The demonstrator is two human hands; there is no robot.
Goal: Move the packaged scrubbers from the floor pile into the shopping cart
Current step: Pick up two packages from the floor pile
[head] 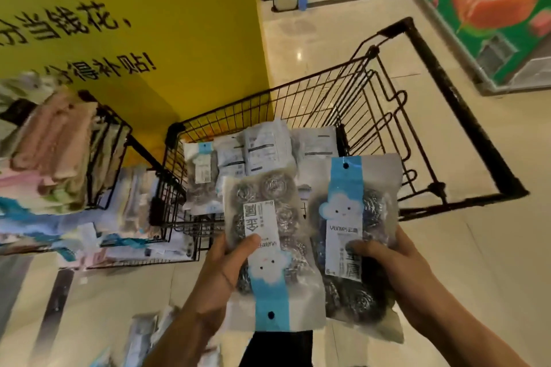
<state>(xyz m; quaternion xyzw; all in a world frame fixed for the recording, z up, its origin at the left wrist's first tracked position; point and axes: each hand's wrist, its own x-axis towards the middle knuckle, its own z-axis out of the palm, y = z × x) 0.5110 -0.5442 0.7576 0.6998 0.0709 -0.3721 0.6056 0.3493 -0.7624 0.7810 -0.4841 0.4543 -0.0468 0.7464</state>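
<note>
Retail shop, supermarket aisle. Black wire shopping cart (343, 116) on glossy beige tiled floor (492, 247), holding clear-bagged steel-wool scrubber packs with blue cloud labels (259, 152). Black wire display racks (116, 140) stacked with folded pastel cloths (53, 140). Yellow promo wall with black Chinese lettering (149, 24). Green fruit-print freezer cabinet (492, 15).

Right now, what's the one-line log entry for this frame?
left hand: holds scrubber pack | right hand: holds second pack | both above shopping cart | cart: packs inside
</note>
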